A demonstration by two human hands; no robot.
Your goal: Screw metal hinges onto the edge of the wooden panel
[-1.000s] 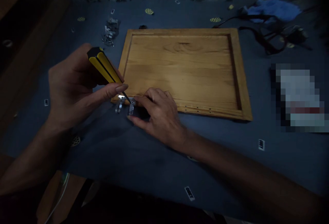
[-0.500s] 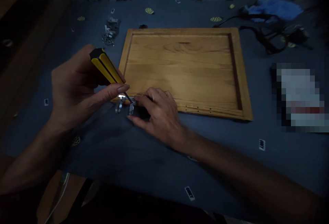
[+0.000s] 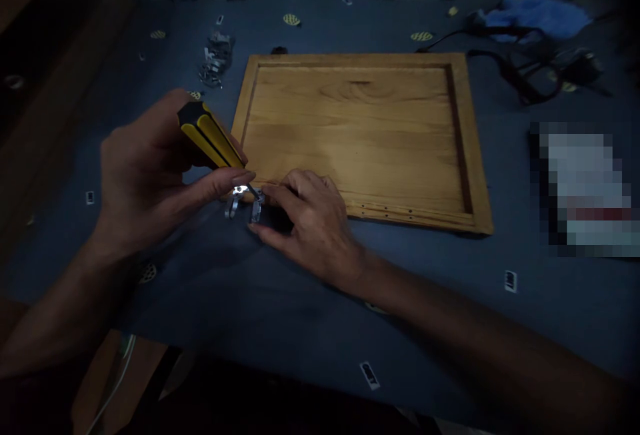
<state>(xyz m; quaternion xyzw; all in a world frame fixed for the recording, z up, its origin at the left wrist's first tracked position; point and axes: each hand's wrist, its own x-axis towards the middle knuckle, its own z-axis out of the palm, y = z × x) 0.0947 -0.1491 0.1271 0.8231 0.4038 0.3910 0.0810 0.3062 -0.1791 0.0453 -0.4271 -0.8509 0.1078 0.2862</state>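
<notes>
My left hand (image 3: 145, 162) is closed around a screwdriver (image 3: 213, 135) with a yellow and black handle. The screwdriver slants down to the right, its tip touching a small shiny metal hinge (image 3: 257, 210) at the near left edge of the framed wooden panel (image 3: 350, 115). My right hand (image 3: 315, 228) pinches the hinge from its right side, index finger at the top and thumb below. A curved arm of the hinge sticks out past the panel's edge. Any screw under the tip is too small to make out.
Several small metal parts (image 3: 216, 58) lie in a pile behind my left hand. Dark-framed glasses (image 3: 537, 92) and a blue cloth (image 3: 537, 16) are at the back right. A blurred-out object (image 3: 585, 188) lies at the right. Small holes show along the panel's near edge.
The screwdriver and my left hand have shifted very slightly right and down. My right hand stays on the hinge.
</notes>
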